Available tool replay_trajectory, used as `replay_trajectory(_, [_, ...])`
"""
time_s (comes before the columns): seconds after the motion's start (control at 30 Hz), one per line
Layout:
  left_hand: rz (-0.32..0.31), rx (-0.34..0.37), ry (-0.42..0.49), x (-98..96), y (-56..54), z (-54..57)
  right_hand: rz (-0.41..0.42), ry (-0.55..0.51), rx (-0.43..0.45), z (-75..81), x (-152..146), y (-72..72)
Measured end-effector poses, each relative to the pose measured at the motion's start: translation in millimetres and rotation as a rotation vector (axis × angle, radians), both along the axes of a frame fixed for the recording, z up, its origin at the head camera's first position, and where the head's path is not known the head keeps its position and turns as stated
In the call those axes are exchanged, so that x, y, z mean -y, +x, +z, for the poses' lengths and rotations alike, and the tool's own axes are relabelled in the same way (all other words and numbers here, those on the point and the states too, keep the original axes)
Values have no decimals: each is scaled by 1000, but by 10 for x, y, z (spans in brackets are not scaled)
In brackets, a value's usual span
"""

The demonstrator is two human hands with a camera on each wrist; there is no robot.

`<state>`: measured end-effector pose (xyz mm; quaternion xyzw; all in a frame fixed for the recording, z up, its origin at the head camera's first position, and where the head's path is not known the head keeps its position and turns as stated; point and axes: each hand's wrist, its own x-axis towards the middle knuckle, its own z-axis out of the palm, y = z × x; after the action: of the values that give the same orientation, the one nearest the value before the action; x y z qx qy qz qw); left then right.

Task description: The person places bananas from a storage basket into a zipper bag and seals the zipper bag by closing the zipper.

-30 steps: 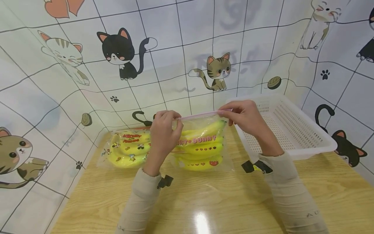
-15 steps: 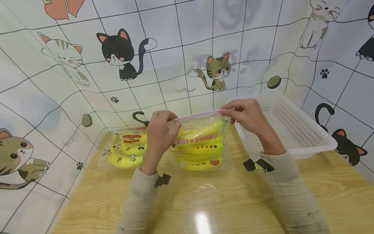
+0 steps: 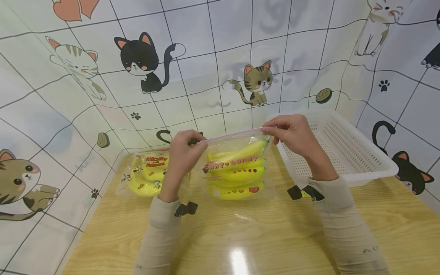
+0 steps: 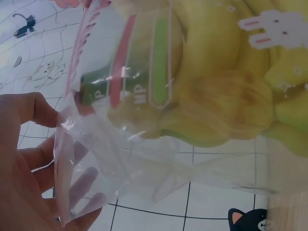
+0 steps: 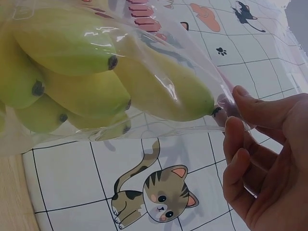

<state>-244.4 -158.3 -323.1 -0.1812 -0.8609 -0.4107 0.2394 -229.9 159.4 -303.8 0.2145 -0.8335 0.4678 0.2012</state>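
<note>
A clear zip bag (image 3: 214,193) printed with pink lettering holds a bunch of yellow bananas (image 3: 240,175). At its top left corner my left hand (image 3: 183,154) pinches the pink zip edge between thumb and fingers. My right hand (image 3: 292,135) pinches the same edge at the top right corner, so the edge is stretched straight between both hands. In the left wrist view, the bag's film lies across the fingers of that hand. Green-tipped banana ends (image 5: 166,86) press against the film close to my right fingertips in the right wrist view.
A second zip bag (image 3: 148,175) of bananas, with cartoon prints, lies left of my left hand, partly covered by it. A white slotted plastic basket (image 3: 371,177) stands at the right. Cat-patterned sheeting (image 3: 206,84) walls in the wooden table (image 3: 261,236).
My left hand has slid left along the zip edge to the corner, uncovering more of it. My right hand has shifted slightly right and up, still pinching the edge.
</note>
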Motion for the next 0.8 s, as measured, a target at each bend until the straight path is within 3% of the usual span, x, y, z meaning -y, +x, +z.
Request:
replay_trajectory(0.27, [-65,218,86,94,23,76,9,2,-20,19,3,-5])
replay_trajectory(0.4, [-99,290,112,157,35,105,11,1,-24,21,1,-7])
replay_trajectory(0.8, [-98,333,72,295,5,145,10,-5,-22,6,-18,2])
